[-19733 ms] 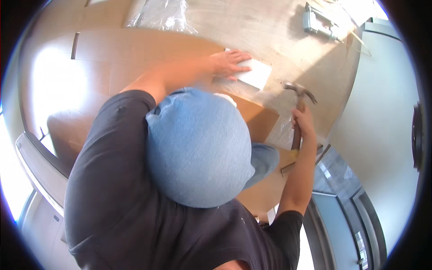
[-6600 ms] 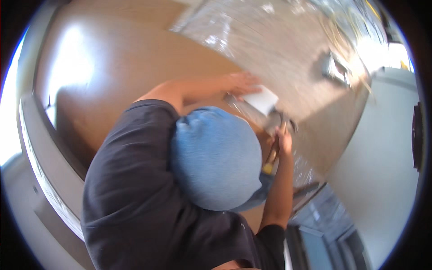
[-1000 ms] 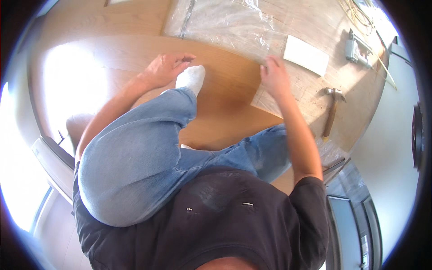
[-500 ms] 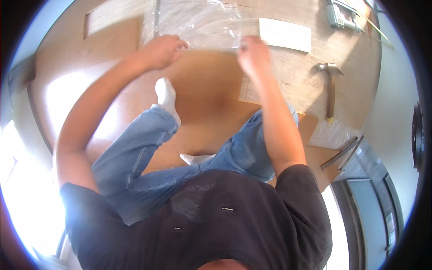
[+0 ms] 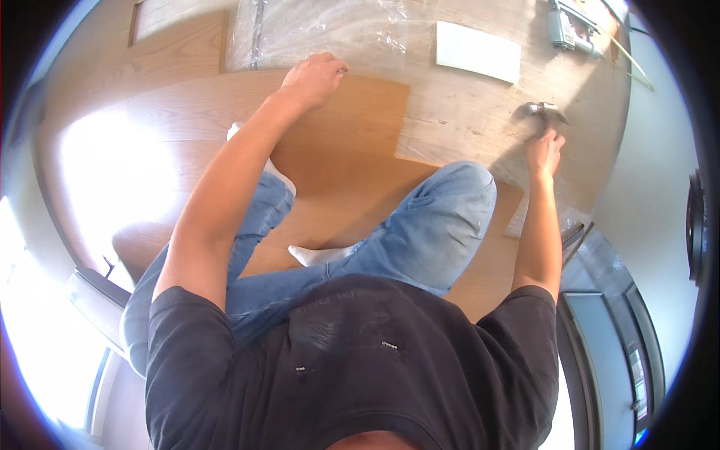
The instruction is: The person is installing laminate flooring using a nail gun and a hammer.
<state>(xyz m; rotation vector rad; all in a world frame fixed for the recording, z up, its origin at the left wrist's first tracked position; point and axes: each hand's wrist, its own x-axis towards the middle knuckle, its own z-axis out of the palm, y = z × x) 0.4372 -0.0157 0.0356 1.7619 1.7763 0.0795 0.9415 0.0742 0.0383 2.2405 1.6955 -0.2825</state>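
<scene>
A claw hammer (image 5: 546, 112) lies at the right, its metal head showing past my fingers. My right hand (image 5: 544, 153) is closed round its handle, most of which my hand and arm hide. My left hand (image 5: 313, 79) rests at the far edge of a wood floor plank (image 5: 367, 112), fingers loosely bent and nothing seen in them. Just beyond that edge, clear plastic film (image 5: 322, 37) covers the underfloor.
A white rectangular sheet (image 5: 478, 52) lies past the plank's end. A grey nail gun (image 5: 566, 31) with a thin pale hose (image 5: 630, 64) sits at the far right by the wall (image 5: 664, 150). Dark metal bars (image 5: 576, 241) lie near my right knee.
My right hand has left the plank's far edge and moved right onto the hammer. My left hand has shifted a little right along the edge.
</scene>
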